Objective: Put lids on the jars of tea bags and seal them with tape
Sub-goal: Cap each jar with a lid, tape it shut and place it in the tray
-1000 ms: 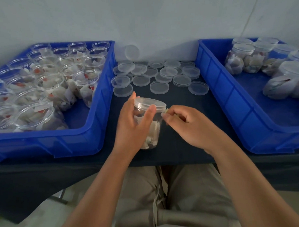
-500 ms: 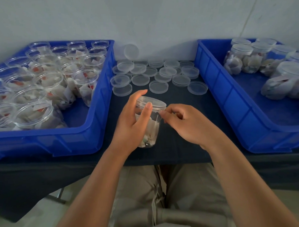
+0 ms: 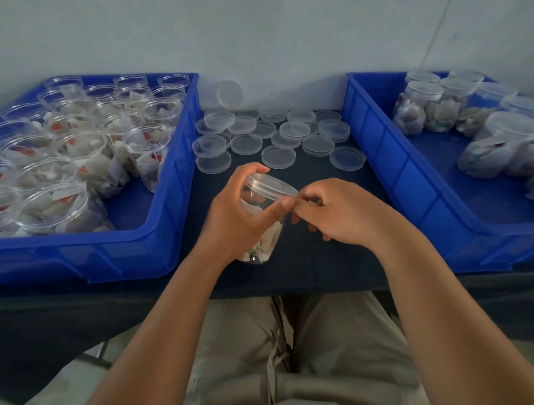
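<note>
A clear jar of tea bags [image 3: 265,233] with a clear lid [image 3: 271,185] on top is tilted over the dark table. My left hand [image 3: 238,215] grips it round the side, thumb near the lid's rim. My right hand [image 3: 336,211] has its fingers curled, with thumb and forefinger pinching at the lid's right edge; what they pinch is too small and clear to tell, and no tape roll is in view. Several loose clear lids [image 3: 277,156] lie on the table behind the jar.
A blue bin [image 3: 157,234] at the left holds several open jars of tea bags [image 3: 147,146]. A blue bin [image 3: 411,177] at the right holds several lidded jars [image 3: 513,136]. One lid [image 3: 230,94] leans on the wall. The table edge is close to my lap.
The jar has tipped further to the right in my left hand. My right hand has stayed pinching at the lid's right edge.
</note>
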